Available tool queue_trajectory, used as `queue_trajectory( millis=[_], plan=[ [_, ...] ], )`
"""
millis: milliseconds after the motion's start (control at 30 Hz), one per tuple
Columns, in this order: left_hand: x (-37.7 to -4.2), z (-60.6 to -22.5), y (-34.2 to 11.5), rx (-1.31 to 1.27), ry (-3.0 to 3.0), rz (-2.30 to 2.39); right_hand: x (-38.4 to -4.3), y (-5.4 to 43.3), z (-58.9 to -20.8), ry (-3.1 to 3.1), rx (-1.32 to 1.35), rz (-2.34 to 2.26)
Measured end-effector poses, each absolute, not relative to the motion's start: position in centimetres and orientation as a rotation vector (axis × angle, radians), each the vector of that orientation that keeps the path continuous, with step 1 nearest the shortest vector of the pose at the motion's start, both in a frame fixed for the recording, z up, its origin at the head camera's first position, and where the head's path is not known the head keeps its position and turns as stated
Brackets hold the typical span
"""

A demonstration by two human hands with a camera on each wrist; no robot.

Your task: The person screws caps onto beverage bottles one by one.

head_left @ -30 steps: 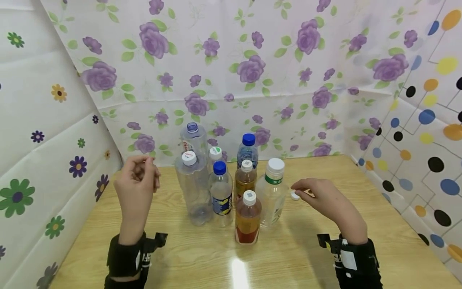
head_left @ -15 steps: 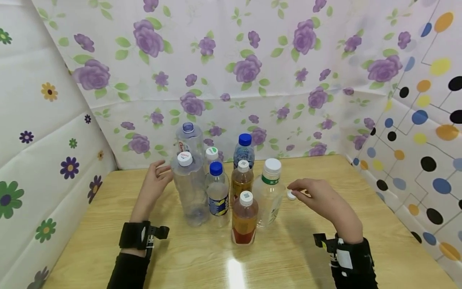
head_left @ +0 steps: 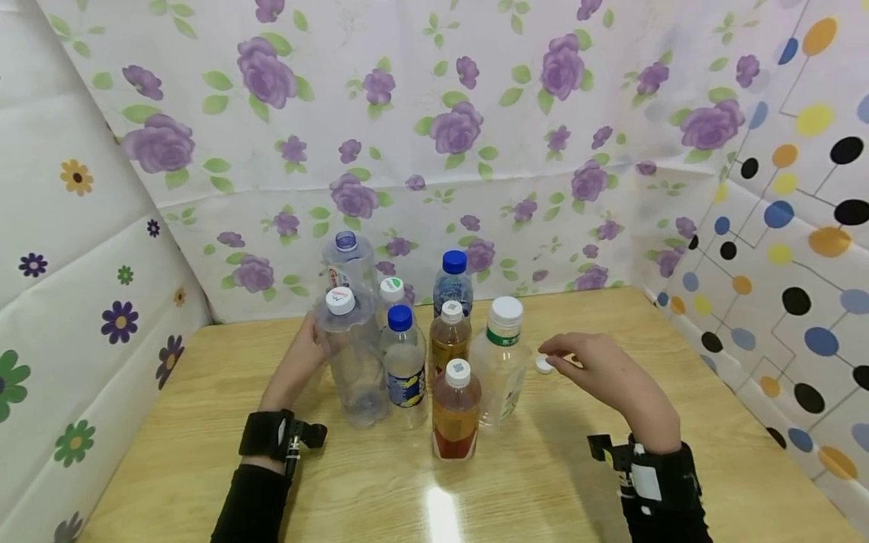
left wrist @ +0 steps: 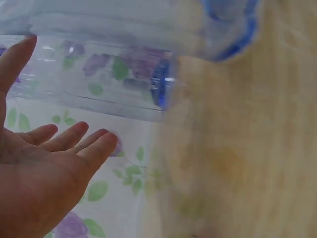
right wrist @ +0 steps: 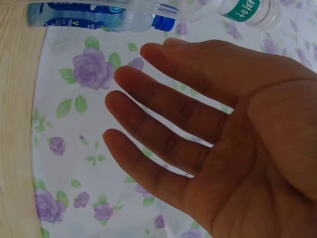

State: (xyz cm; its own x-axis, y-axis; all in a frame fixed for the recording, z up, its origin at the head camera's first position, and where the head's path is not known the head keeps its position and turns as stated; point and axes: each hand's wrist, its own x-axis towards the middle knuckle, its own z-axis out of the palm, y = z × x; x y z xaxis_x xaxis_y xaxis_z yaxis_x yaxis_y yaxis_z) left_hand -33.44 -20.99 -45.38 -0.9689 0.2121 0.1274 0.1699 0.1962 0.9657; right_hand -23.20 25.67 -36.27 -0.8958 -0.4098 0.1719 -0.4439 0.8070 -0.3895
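Note:
My left hand (head_left: pixel 299 360) is at the left side of a tall clear plastic bottle with a white cap (head_left: pixel 354 360), its fingertips partly hidden behind it. In the left wrist view its fingers (left wrist: pixel 69 141) are spread and fairly straight, not wrapped round a bottle. Behind stands an uncapped clear bottle (head_left: pixel 353 268). My right hand (head_left: pixel 600 369) hovers right of a large clear bottle with a green neck band (head_left: pixel 501 369), near a loose white cap (head_left: pixel 544 364). Its fingers look relaxed and hold nothing in the right wrist view.
Among the upright bottles are a blue-capped bottle with a lemon label (head_left: pixel 405 385), an amber drink bottle (head_left: pixel 456 422), another amber one (head_left: pixel 449 339) and a blue drink bottle (head_left: pixel 453 290). Flowered cloth (head_left: pixel 434 151) backs the wooden table (head_left: pixel 366 490).
My left hand has lowered and moved right, from beside the bottles to the tall white-capped bottle, its fingers uncurling. The right hand stays nearly where it was. The head view has shifted slightly.

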Motion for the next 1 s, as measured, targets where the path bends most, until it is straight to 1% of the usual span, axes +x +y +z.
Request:
queue_trajectory(
  millis=[267,367,600,833,1000],
  plan=[
    [-34.6,-44.1,-20.0,0.603,2.383,2.016,-23.0,25.6,-36.5,-2.917,0.705,0.636],
    [-34.8,-44.0,-19.6,0.628,2.409,2.01,-23.1,25.6,-36.5,-2.916,0.709,0.641],
    [-35.0,-43.9,-18.9,0.571,2.441,1.992,-23.1,25.5,-36.3,-2.924,0.707,0.666],
    [-35.3,-43.9,-18.7,0.533,2.65,1.882,-23.1,25.6,-36.3,-2.932,0.689,0.663],
    [-35.2,-43.9,-18.5,0.453,2.687,1.86,-23.0,25.6,-36.2,-2.935,0.688,0.659]
  ],
)
